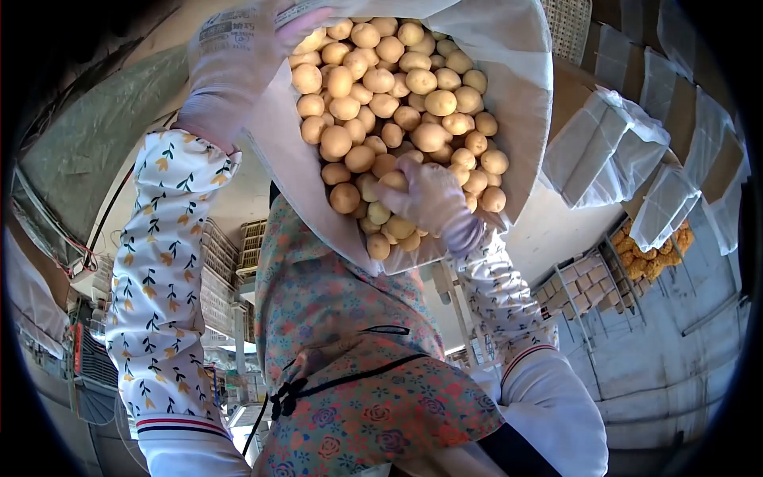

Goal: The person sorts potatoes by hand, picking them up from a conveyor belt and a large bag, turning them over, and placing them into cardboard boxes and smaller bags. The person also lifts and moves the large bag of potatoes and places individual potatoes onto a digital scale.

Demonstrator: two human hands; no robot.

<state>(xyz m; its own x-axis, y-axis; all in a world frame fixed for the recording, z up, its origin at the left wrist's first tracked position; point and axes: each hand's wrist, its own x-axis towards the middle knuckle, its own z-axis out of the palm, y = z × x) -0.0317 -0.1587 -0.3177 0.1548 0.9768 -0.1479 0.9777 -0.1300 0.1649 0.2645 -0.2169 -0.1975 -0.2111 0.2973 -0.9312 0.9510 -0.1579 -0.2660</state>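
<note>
Small, round, yellow-brown potatoes (381,83) fill a container lined with a white sheet (520,119). My left hand (238,67), in a pale glove with printed marks, is closed at the liner's upper left edge; its fingertips are partly hidden. Down among the potatoes, my right hand (433,199) wears a light glove. Its fingers are curled around one potato (393,181) near the lower middle of the pile. The liner hides the container's walls.
White-lined boxes (608,143) stand at the right. Beyond them are a stack of small brown packs (580,282) and orange-yellow net bags (652,254). Plastic crates (253,246) sit behind my left arm. A green-grey sheet (87,135) covers something at the left.
</note>
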